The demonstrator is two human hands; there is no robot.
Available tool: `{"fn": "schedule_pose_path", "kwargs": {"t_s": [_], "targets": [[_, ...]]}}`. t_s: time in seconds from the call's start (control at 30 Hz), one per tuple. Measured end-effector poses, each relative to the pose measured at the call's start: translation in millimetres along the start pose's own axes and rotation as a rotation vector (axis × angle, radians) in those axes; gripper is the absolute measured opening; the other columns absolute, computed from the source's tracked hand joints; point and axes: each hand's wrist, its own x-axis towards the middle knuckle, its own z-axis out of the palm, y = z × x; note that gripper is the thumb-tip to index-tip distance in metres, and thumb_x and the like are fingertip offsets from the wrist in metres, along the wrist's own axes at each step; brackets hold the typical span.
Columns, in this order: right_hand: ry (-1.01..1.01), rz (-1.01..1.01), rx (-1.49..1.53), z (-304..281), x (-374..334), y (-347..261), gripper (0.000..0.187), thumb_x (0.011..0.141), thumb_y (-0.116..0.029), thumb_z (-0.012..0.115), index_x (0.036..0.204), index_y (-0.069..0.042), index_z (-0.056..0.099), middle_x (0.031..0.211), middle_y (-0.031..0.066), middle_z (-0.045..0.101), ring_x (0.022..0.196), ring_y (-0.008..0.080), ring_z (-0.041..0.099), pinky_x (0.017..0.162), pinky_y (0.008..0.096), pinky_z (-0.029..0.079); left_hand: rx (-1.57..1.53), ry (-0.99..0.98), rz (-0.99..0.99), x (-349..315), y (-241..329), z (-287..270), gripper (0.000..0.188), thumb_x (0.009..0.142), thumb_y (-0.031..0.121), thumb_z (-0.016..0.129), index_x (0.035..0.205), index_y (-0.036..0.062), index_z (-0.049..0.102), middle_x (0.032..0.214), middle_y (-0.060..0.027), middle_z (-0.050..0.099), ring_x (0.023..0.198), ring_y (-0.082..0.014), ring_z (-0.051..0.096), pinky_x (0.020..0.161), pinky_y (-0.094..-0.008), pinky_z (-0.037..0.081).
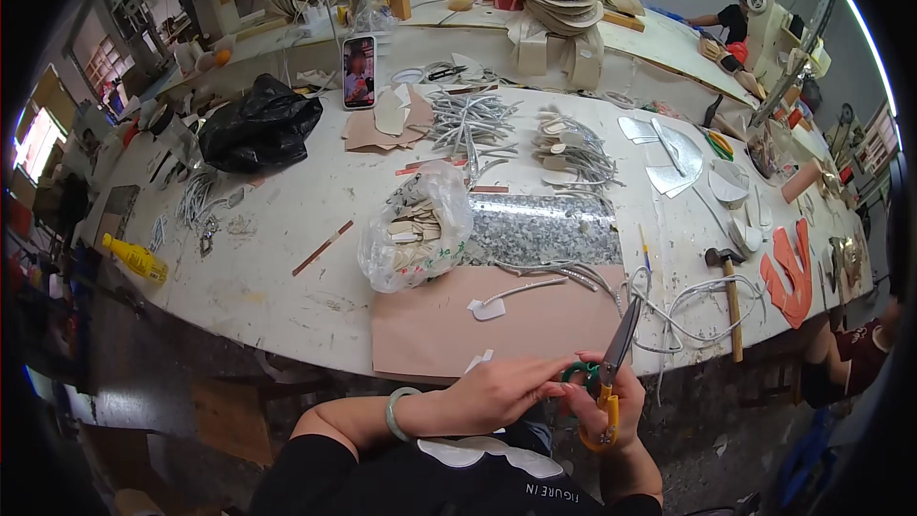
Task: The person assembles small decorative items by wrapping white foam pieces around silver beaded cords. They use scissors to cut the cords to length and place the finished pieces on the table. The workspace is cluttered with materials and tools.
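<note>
My right hand (623,406) grips scissors (623,339) with a yellow handle loop, their dark blades pointing up and away beyond the table's near edge. Close against it, my left hand (506,392) has its fingers pressed together at a green loop (579,375) beside the scissors. I cannot tell whether that loop is part of them, or what else the left fingers pinch. In front of my hands lies a brown sheet (420,334). On it rests a grey cord with a white tab (489,309), and a small white piece (480,359) sits at the near edge.
A clear plastic bag (417,229) of cream pieces stands by a speckled grey panel (544,227). Cord bundles (470,124) lie behind. A hammer (734,311) and looped cord (673,320) are at right. A phone (359,74) stands behind; co-workers sit at the far bench.
</note>
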Motion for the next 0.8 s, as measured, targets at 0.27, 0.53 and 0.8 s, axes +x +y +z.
{"fn": "schedule_pose_path", "kwargs": {"t_s": [0.27, 0.53, 0.8], "targets": [[0.180, -0.163, -0.714, -19, 9, -10, 0.080, 0.063, -0.025, 0.090, 0.126, 0.000, 0.049, 0.090, 0.0086, 0.058, 0.072, 0.0136, 0.058, 0.063, 0.0262, 0.049, -1.048, 0.182, -0.626, 4, -2, -8, 0.024, 0.099, 0.012, 0.051, 0.116, -0.0032, 0.058, 0.082, -0.0051, 0.063, 0.073, -0.0113, 0.061, 0.065, -0.0283, 0.055], [0.162, -0.514, -1.160, -27, 13, -7, 0.081, 0.061, -0.037, 0.086, 0.123, 0.004, 0.052, 0.088, 0.0111, 0.055, 0.077, 0.0273, 0.054, 0.068, 0.0372, 0.043, -1.216, 0.191, -0.689, 6, -9, -6, 0.033, 0.097, 0.009, 0.053, 0.129, -0.0018, 0.052, 0.084, -0.0054, 0.058, 0.071, -0.0097, 0.058, 0.056, -0.0227, 0.052], [0.153, -0.534, -1.232, -26, 13, -5, 0.085, 0.055, -0.033, 0.090, 0.124, 0.001, 0.053, 0.090, 0.0093, 0.055, 0.076, 0.0247, 0.052, 0.068, 0.0356, 0.041, -1.162, 0.224, -0.633, 4, -8, -2, 0.028, 0.095, 0.004, 0.055, 0.120, -0.0098, 0.057, 0.107, -0.0100, 0.054, 0.073, -0.0113, 0.060, 0.055, -0.0224, 0.053]]}}
